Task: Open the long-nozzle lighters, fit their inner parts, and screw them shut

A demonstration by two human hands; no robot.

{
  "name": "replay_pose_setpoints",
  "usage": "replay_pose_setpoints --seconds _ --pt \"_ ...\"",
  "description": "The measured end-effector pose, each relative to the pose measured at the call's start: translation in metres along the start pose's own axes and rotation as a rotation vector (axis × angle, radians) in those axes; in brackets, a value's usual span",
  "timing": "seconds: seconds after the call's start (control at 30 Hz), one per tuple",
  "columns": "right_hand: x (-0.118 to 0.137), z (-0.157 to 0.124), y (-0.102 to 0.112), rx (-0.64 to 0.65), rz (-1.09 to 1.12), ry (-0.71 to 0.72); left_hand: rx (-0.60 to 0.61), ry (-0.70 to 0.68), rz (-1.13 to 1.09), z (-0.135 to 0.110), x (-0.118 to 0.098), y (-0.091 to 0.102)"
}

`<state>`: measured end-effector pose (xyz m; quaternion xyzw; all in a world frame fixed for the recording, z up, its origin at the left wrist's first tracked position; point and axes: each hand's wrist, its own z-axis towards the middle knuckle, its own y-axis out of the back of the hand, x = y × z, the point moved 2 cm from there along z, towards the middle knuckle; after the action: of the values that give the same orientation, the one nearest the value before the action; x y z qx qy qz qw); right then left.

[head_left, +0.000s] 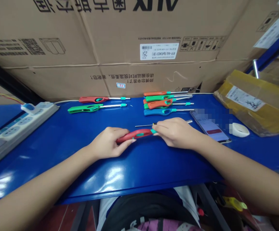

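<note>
My left hand is wrapped round the handle of a red long-nosed lighter that lies just above the blue table. My right hand pinches the lighter's teal collar where the metal tube starts; most of the tube is hidden under that hand, its tip shows beyond. A thin metal rod lies just behind the lighter. At the back left rest a red lighter and a green lighter. A stack of several lighters, orange, green and blue, lies at the back centre.
A white power strip sits at the left. A phone and a small white oval object lie to the right. Large cardboard boxes wall off the back, and a taped brown parcel sits at the right.
</note>
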<state>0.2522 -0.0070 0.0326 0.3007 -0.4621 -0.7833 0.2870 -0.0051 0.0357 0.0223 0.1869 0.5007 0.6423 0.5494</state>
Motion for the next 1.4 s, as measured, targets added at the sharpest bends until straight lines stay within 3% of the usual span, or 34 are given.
replay_pose_setpoints --seconds 0.23,0.4,0.57,0.7,0.9,1.0,1.13,1.23,1.4 --pt "0.000 0.000 0.000 0.057 0.022 -0.027 0.073 0.116 -0.171 0.003 0.001 -0.002" --pt "0.001 0.003 0.000 0.093 0.067 -0.056 0.026 -0.003 0.049 0.004 0.003 0.001" --pt "0.003 0.007 0.012 0.040 0.137 -0.197 -0.073 -0.084 0.276 0.006 0.000 0.015" --pt "0.002 0.008 0.017 0.034 0.188 -0.263 -0.039 0.008 0.204 0.011 -0.005 0.020" --pt "-0.010 0.007 0.009 0.121 0.225 -0.362 0.127 0.227 -0.094 0.013 0.004 0.002" --pt "-0.010 0.010 0.009 0.029 0.227 -0.368 0.137 0.307 -0.099 0.013 0.013 -0.004" --pt "-0.004 0.015 0.015 -0.189 0.219 -0.546 0.097 0.312 -0.036 0.025 0.019 -0.006" --pt "0.003 0.016 0.011 -0.017 0.225 -0.572 0.073 0.267 0.002 0.047 0.026 -0.007" --pt "-0.004 0.010 0.000 0.159 0.171 -0.583 0.013 0.224 0.070 0.100 0.050 -0.014"
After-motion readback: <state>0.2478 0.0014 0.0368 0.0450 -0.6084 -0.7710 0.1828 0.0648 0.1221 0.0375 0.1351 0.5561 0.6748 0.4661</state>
